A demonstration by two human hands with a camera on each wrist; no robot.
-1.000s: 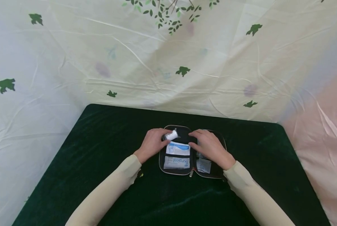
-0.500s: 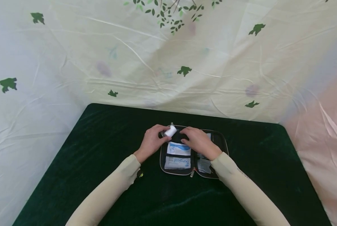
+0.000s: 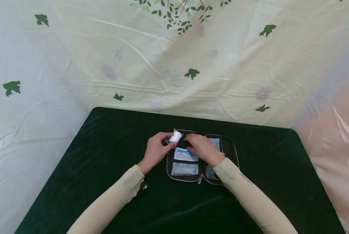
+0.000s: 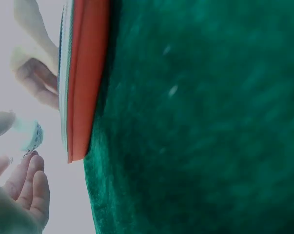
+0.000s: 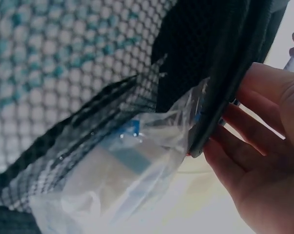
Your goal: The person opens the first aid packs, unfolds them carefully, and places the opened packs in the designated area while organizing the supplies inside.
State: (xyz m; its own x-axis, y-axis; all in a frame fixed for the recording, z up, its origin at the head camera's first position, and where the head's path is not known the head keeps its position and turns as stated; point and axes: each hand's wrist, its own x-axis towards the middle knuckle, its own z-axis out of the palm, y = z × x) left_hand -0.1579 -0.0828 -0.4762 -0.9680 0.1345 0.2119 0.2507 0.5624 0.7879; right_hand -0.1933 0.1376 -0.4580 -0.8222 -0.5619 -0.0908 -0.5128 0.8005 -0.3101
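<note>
A small zip case [image 3: 184, 179] lies unfolded on the dark green cloth, black inside and red outside [image 4: 88, 73]. My left hand [image 3: 155, 148] pinches a white bandage roll [image 3: 175, 136] in clear wrapping between thumb and fingers, over the case's upper left corner. Fingers bent and apart from the roll, my right hand [image 3: 202, 148] hovers over the case's middle, with nothing seen in its grasp. Below it a white-and-blue packet [image 3: 186, 154] and one marked "Surgical" [image 3: 184, 169] sit under bands in the left half. Whether the right fingertips [image 5: 220, 161] touch the case is unclear.
The case's right half has a mesh pocket [image 5: 64, 63] over packets and a clear plastic bag [image 5: 127, 170] with white contents. A zip pull [image 3: 200, 180] hangs at the front of the fold. Printed fabric [image 3: 151, 58] hangs behind the table.
My right hand has shifted left, from the right half toward the case's middle. The left hand has raised the bandage roll slightly and tilted it more upright, still pinching it.
</note>
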